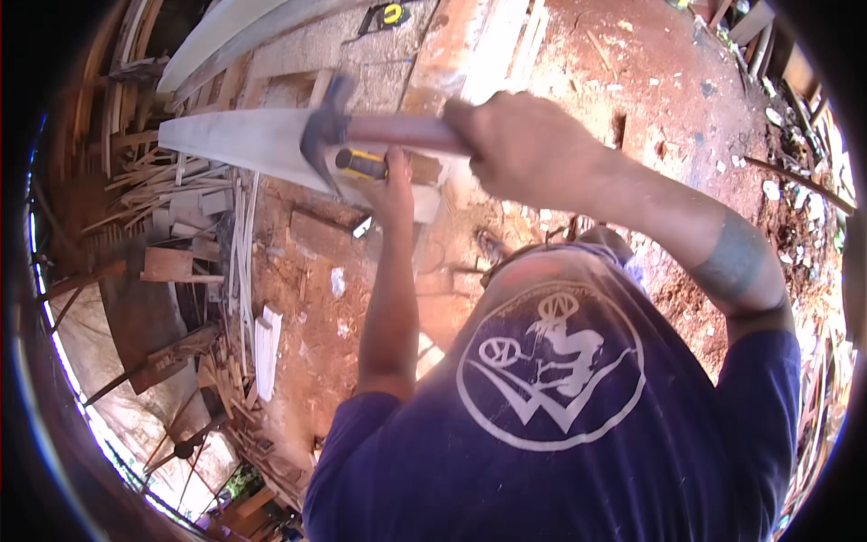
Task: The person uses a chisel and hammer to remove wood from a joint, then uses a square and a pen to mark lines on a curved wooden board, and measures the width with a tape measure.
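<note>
My right hand [542, 149] is wrapped round the wooden handle of a claw hammer [397, 132], raised over the work. The hammer's dark head [325, 134] is slightly smeared by motion and lies just left of the chisel. My left hand [394, 185] grips what looks like a chisel [361, 163] with a yellow-and-black handle; its blade is hidden. Beside that hand is a small brown wooden piece [423, 170]. Beneath them stretches a long pale plank [235, 135], running off to the left.
Farther off, a yellow tape measure [391, 14] lies on a wooden surface, with another pale board [221, 36] to its left. Thin wood strips [244, 244] and offcuts [168, 265] are piled at left. Reddish ground [298, 307] with scraps spreads below; debris [772, 190] lines the right.
</note>
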{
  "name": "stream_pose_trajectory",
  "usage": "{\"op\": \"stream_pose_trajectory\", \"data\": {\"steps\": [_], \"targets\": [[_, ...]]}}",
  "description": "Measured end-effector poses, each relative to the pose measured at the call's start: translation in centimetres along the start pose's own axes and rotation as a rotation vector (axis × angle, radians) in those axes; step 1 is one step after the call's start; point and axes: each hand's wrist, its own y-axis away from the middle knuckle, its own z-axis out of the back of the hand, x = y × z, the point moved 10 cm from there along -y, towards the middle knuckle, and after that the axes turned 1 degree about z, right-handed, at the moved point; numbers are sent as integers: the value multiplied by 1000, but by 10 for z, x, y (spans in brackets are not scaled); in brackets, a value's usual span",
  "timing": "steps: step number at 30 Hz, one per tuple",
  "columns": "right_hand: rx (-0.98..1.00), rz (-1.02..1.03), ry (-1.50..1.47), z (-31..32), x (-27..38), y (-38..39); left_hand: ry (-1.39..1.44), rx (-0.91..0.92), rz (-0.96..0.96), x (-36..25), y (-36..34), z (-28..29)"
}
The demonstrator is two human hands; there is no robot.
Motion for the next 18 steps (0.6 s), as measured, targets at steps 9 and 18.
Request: {"op": "stream_pose_trajectory", "data": {"steps": [9, 18], "targets": [[-216, -259, -329, 26, -54, 45, 31, 215, 125, -70, 0, -23], [-252, -605, -423, -29, -137, 112, 417, 65, -224, -36, 77, 96]]}}
